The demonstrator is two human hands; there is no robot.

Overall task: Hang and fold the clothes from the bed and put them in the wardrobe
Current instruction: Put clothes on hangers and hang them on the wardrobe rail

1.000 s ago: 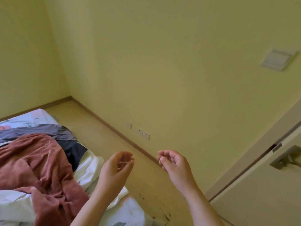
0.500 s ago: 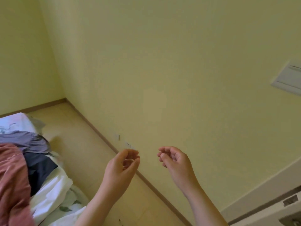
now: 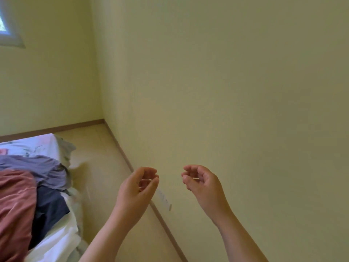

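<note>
Clothes lie heaped on the bed [image 3: 45, 146] at the lower left: a rust-red garment [image 3: 15, 208], a purple garment [image 3: 35, 167] behind it and a dark navy one [image 3: 49, 208] beside it. My left hand [image 3: 136, 190] and my right hand [image 3: 202, 184] float in front of the yellow wall, over the floor to the right of the bed. Both hands have loosely curled fingers and hold nothing. Neither hand touches the clothes. No wardrobe is in view.
A strip of beige floor [image 3: 98, 167] runs between the bed and the yellow wall [image 3: 226, 91], edged by a brown skirting board. Wall sockets [image 3: 164, 199] sit low near my left hand. A window corner [image 3: 7, 25] shows at the top left.
The view has swung left and upward: the door and wall panel on the right have left the frame and more of the bed shows. Both hands keep the same empty, curled pose.
</note>
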